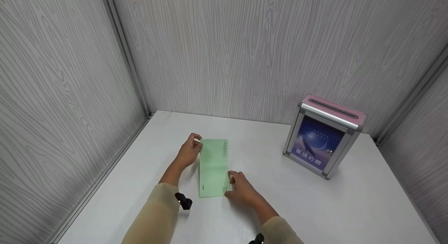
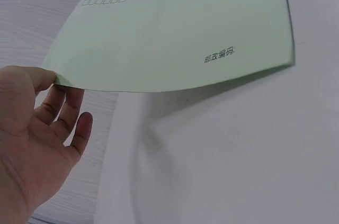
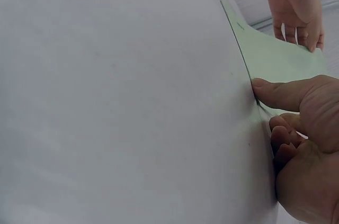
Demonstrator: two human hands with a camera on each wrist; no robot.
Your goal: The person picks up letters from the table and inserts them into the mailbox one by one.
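Observation:
A pale green envelope (image 1: 213,167) with printed postcode squares is held just above the white table (image 1: 332,209) by both hands. My left hand (image 1: 198,144) pinches its far left corner, thumb on top and fingers underneath, as the left wrist view shows on the envelope (image 2: 180,38) and left hand (image 2: 50,89). My right hand (image 1: 231,183) pinches the near right corner. In the right wrist view the right hand (image 3: 265,102) has its thumb on the envelope (image 3: 280,57), which bows upward, with the left hand (image 3: 302,36) at its far end.
A pink-topped metal-framed box (image 1: 323,135) with a slot in its lid and a blue picture on the front stands at the table's right rear. Grey wood-grain walls close in the table on the left, back and right.

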